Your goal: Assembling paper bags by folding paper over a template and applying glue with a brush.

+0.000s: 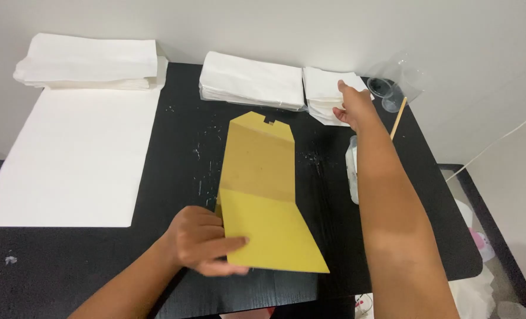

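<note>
Head view: near the black bench's (174, 147) front edge, the left hand (201, 239) pinches the lower left edge of a flat, mustard-yellow folded paper envelope (263, 201), thumb on top. Toward the far right corner, the outstretched right hand (353, 106) rests loosely spread fingers on a small stack of white paper squares (328, 88).

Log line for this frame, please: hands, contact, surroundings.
left hand: holding yellow folded paper at lower left edge | right hand: reaching onto small white sheet stack | surface: black table
</note>
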